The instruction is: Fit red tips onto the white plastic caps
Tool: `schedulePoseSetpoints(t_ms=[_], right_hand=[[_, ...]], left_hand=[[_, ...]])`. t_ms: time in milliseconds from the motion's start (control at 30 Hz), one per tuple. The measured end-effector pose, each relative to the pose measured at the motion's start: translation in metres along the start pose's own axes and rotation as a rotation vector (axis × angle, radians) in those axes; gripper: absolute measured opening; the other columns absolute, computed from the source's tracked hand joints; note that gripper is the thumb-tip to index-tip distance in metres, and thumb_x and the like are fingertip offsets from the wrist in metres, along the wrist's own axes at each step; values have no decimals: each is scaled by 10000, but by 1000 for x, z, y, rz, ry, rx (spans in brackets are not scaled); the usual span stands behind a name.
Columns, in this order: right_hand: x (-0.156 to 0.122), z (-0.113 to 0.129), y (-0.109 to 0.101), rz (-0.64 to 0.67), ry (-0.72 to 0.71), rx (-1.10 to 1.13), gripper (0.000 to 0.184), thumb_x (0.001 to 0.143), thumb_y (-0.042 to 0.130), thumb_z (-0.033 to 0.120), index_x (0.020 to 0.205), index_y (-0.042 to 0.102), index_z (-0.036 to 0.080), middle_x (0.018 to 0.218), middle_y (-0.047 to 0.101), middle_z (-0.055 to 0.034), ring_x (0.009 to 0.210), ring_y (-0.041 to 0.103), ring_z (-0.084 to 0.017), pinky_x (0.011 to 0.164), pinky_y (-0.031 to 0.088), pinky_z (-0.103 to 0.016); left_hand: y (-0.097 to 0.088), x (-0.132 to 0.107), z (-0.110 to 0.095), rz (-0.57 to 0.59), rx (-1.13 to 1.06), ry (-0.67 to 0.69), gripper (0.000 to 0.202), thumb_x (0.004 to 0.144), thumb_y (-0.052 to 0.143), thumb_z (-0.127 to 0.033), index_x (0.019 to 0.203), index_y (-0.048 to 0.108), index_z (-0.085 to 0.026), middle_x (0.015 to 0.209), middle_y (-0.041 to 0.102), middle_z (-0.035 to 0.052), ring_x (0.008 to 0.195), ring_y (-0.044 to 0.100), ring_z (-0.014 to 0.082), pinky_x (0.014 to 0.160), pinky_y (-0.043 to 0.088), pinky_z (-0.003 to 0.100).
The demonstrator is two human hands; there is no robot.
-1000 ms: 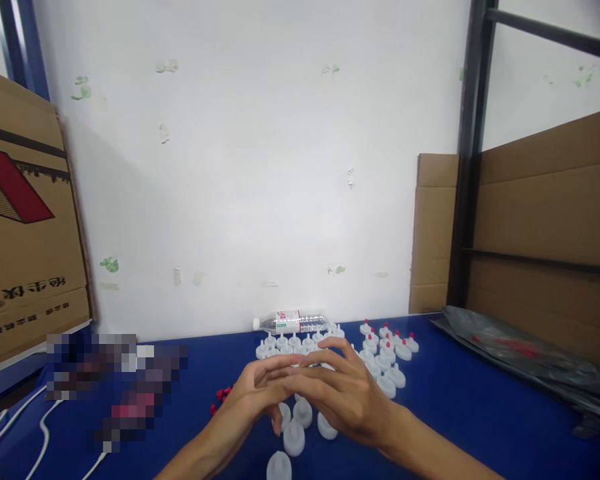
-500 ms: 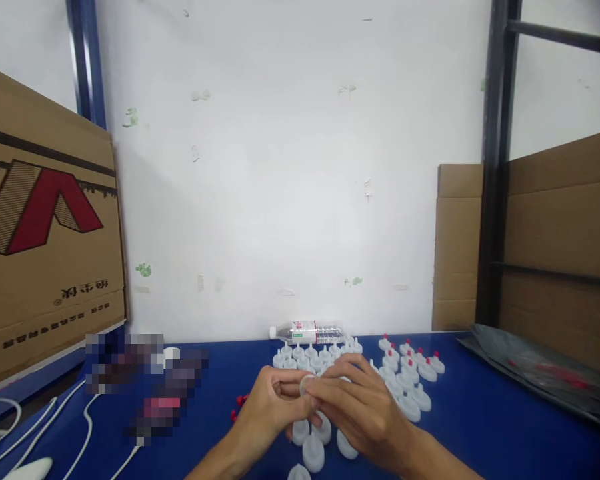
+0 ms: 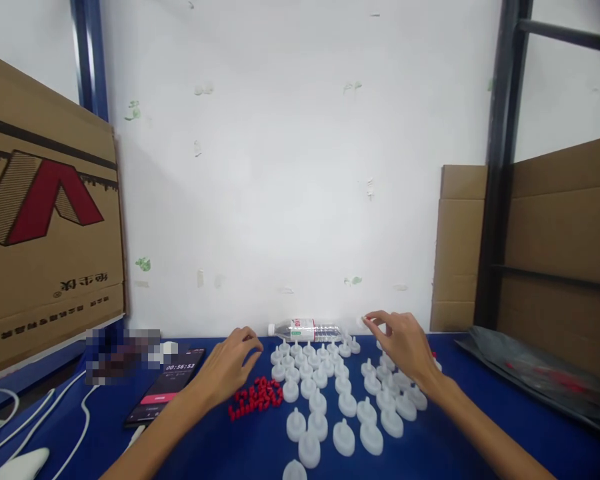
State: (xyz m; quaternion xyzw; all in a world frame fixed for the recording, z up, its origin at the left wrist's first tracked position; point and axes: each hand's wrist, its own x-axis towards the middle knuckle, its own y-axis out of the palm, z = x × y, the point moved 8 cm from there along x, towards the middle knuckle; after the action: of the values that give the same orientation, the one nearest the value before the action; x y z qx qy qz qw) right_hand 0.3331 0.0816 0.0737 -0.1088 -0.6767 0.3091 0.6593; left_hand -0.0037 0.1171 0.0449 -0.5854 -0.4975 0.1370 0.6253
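My right hand (image 3: 397, 337) pinches a white nozzle cap (image 3: 361, 324) by what looks like its small red tip, raised over the back of the blue table. My left hand (image 3: 234, 360) hangs above and left of a pile of small red tip caps (image 3: 256, 397); its fingers curve, thumb apart, with nothing in them. Many white nozzle caps (image 3: 318, 402) stand spout up in loose rows between and in front of my hands. More of them stand under my right forearm, which partly hides some red-tipped ones at the right.
A clear plastic bottle (image 3: 305, 331) lies along the wall behind the caps. At the left are a phone (image 3: 167, 387) showing a timer, white cables (image 3: 86, 417) and a large cardboard box (image 3: 50, 267). A dark plastic bag (image 3: 535, 380) lies at the right edge.
My hands, together in front over a white piece, have separated. The left moved left, uncovering the red pile; the right carried the nozzle cap toward the back right.
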Motion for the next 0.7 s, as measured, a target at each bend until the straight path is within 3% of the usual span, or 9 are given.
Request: schedulePoseSetpoints(t_ms=[133,333,433,533,700], right_hand=[[-5,-34,26,146,36,-44,382,1004,465,412,924,776,205,642,745,-57,630,695,-236,721,446,-353],[-13,-39,50,293,30,-42,289,966,521,347,936,788,240,740,785,-32,704,723,-226,774,453,-336],[-17,-42,57,341,45,-46,225,928,581,327,920,792,248,765,793,-26,743,731,-229,809,452,-337],[-21,-46,59,382,69,-45,189,902,619,318,872,792,251,747,791,-21,735,732,-231,749,457,-316],[-21,-46,57,392,98,-22,320,968,522,399,885,783,233,777,789,-52,745,726,-252,725,470,-337]], left_hand=[[17,1,22,101,-2,-8,199,934,515,-267,932,704,-206,1049,683,90,1057,612,271,930,473,377],[18,-1,27,202,-18,-78,245,915,518,-316,928,739,-211,999,725,89,1016,634,297,896,457,391],[18,-1,24,233,-52,-89,254,903,512,-301,933,748,-211,1003,741,75,1006,646,278,878,456,357],[21,-1,24,266,-92,-91,262,894,522,-315,918,759,-205,967,754,63,947,666,253,818,464,314],[27,-1,29,284,-140,-107,285,887,525,-329,940,769,-190,981,761,69,940,671,240,800,467,289]])
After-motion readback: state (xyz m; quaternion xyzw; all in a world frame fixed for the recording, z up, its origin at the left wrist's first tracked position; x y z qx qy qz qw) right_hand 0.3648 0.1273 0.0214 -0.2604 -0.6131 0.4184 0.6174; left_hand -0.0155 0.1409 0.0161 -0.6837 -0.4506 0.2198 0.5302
